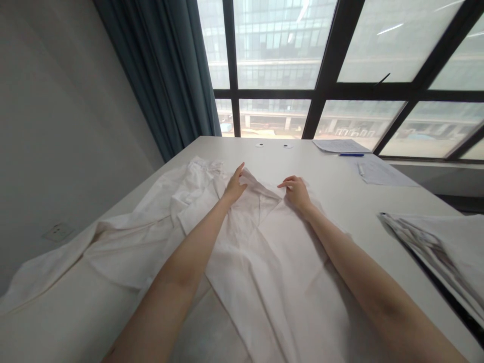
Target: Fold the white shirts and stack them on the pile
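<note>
A large white garment lies spread and wrinkled over the table, reaching toward me and off to the left. At its far edge, my left hand has a folded band of the cloth between thumb and fingers, lifting it slightly. My right hand is closed on the same edge a little to the right, its index finger pointing left; the cloth under its palm is hidden. Between the hands the band slants down to the right, with a short slit or seam below it. A bunched, gathered part of the garment lies left of my left hand.
The white table runs up to a dark-framed window. Papers and a blue pen lie at the back right. A stack of folded white cloth sits at the right edge. A blue curtain hangs back left beside the wall.
</note>
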Motion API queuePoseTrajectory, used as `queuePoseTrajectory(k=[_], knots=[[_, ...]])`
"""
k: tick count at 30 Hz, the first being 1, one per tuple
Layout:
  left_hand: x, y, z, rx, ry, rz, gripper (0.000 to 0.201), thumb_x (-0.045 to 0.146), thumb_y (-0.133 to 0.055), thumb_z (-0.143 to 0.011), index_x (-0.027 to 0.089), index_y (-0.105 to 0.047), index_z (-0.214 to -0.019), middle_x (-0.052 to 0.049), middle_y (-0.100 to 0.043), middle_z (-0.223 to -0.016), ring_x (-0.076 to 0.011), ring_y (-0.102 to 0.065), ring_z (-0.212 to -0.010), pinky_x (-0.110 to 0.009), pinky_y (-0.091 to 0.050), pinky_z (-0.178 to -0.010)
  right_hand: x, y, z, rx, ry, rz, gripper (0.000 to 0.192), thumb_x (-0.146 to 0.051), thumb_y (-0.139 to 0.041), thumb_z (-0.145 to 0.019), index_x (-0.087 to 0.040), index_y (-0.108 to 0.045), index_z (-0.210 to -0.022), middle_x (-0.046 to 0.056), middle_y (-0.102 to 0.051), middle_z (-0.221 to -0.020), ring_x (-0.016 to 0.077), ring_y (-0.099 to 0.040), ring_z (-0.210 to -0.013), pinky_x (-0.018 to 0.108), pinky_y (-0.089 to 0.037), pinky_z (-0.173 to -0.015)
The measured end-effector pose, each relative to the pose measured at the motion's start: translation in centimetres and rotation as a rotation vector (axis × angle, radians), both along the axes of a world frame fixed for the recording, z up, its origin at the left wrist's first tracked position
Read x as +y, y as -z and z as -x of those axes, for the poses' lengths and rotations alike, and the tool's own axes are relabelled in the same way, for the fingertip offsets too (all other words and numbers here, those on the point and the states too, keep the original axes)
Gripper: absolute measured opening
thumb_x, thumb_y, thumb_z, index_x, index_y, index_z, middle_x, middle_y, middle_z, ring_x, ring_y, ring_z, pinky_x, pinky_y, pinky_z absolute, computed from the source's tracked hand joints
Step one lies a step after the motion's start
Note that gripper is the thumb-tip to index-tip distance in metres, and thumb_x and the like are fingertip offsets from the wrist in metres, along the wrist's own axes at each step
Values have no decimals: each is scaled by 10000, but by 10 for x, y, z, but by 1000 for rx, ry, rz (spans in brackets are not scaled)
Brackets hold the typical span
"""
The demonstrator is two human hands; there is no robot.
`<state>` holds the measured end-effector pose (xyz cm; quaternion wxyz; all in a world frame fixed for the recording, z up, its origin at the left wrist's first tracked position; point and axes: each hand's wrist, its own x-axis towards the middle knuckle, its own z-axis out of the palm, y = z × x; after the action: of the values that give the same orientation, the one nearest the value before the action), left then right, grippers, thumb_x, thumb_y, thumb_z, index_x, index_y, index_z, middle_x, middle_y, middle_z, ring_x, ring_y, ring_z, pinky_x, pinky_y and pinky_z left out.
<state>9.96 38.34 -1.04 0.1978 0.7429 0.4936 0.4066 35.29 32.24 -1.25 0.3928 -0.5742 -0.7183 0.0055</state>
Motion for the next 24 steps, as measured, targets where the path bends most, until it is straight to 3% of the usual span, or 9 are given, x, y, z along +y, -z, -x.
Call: queuePoseTrajectory(k=[3, 5, 9, 14, 19, 24], knots=[[-11, 0, 4, 16, 15, -38, 508, 53, -598, -754, 260, -644, -1215, -41, -620, -1181, -204, -586, -1093, -328, -484, -942, -6, 7, -2, 44, 9, 22, 364, -28, -481, -738, -225, -765, -850, 74, -607, -1076, 206, -587, -940, 367, -470, -888], [-19, 2, 7, 30, -7, -55, 353, 44, -580, -762, 233, -736, -1016, -42, -627, -1102, -194, -599, -1043, -323, -475, -956, -9, 9, 2, 72, 26, 29, 354, -49, -474, -754, -200, -752, -913, 97, -562, -1154, 200, -603, -895, 370, -486, -871], [-29, 5, 12, 37, -67, -76, 387, 24, -489, -802, 229, -742, -1012, -46, -592, -1200, -187, -577, -1103, -335, -442, -1017, -14, 8, 12, 117, 7, 44, 317, -157, -481, -828, -194, -687, -1066, 109, -509, -1230, 150, -599, -714, 362, -525, -802], [-33, 1, 13, 12, -72, -47, 449, 34, -375, -847, 214, -740, -1037, -44, -596, -1278, -180, -555, -1171, -327, -465, -1004, -18, 10, 15, 125, -68, 57, 295, -147, -533, -780, -212, -673, -1031, 94, -532, -1245, 140, -576, -700, 359, -536, -786], [-32, -1, 10, 43, 8, 5, 299, 99, -552, -816, 206, -745, -1018, -49, -646, -1213, -156, -635, -930, -296, -533, -864, -16, 12, 10, 121, -76, 50, 344, -111, -482, -793, -214, -648, -1077, 100, -522, -1275, 161, -591, -781, 364, -528, -805], [-31, 3, 11, 94, 23, 17, 357, 15, -600, -741, 201, -746, -1009, -57, -620, -1203, -125, -622, -808, -290, -535, -842, -14, 11, 5, 88, -51, 35, 475, -71, -479, -780, -228, -590, -1215, 117, -450, -1359, 182, -602, -807, 438, -485, -888]])
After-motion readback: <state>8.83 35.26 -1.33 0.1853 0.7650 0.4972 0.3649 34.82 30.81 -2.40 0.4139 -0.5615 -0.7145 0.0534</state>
